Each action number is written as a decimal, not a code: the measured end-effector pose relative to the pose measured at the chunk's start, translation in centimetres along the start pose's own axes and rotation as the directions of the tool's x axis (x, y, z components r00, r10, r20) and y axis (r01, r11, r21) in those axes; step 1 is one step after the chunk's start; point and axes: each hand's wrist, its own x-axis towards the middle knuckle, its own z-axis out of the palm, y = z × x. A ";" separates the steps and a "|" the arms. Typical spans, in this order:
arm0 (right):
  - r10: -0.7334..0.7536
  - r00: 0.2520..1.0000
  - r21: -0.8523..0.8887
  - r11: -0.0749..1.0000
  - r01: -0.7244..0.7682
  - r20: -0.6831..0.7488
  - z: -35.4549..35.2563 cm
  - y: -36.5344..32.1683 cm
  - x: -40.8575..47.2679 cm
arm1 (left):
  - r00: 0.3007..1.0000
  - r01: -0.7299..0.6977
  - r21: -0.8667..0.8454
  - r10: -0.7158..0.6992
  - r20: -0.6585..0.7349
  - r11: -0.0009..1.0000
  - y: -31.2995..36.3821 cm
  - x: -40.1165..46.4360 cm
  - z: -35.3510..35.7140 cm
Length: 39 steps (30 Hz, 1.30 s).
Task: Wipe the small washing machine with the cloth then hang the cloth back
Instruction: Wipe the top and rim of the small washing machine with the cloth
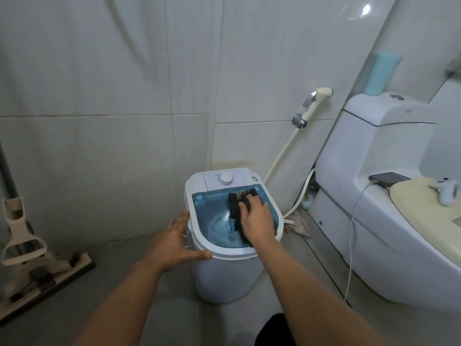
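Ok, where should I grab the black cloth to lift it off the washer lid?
Probably the raised folds at the far end of the cloth, pinched from straight above. It lies spread on the blue lid under the right hand, so its edges sit flush; only those folds stand up enough to catch.

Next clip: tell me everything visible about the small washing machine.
The small washing machine is a white plastic tub standing upright on the grey floor, left of the toilet. Its top has a closed translucent blue lid and a rear panel with a round white dial. The left hand rests on its left rim; the right hand presses a dark cloth onto the lid.
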 end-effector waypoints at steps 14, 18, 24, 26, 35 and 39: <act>-0.263 0.931 -0.095 0.951 0.295 0.253 0.2 -4.2 -2.9 | 0.997 -0.073 0.012 0.073 -0.003 0.997 0.3 0.0 0.0; -0.187 0.962 -0.118 0.970 0.213 0.199 -2.5 0.6 -2.3 | 0.999 -0.015 0.043 0.014 0.032 0.999 0.8 -0.2 -0.4; -0.148 0.986 -0.127 0.979 0.156 0.076 -3.8 2.1 -1.9 | 0.997 0.048 0.062 -0.052 0.063 0.997 0.7 -0.2 -0.1; -0.131 0.991 -0.111 0.985 0.133 0.026 -3.5 2.3 -2.1 | 0.997 0.046 0.075 -0.050 0.061 0.996 0.4 -0.1 0.0; -0.128 0.992 -0.079 0.989 0.127 -0.013 -4.6 4.7 -1.8 | 0.998 0.037 0.048 -0.039 0.054 0.998 0.6 0.1 0.2; -0.196 0.978 -0.073 0.977 0.202 0.076 -2.3 3.4 -4.6 | 0.999 0.022 0.049 -0.024 0.043 0.999 0.7 -0.2 0.1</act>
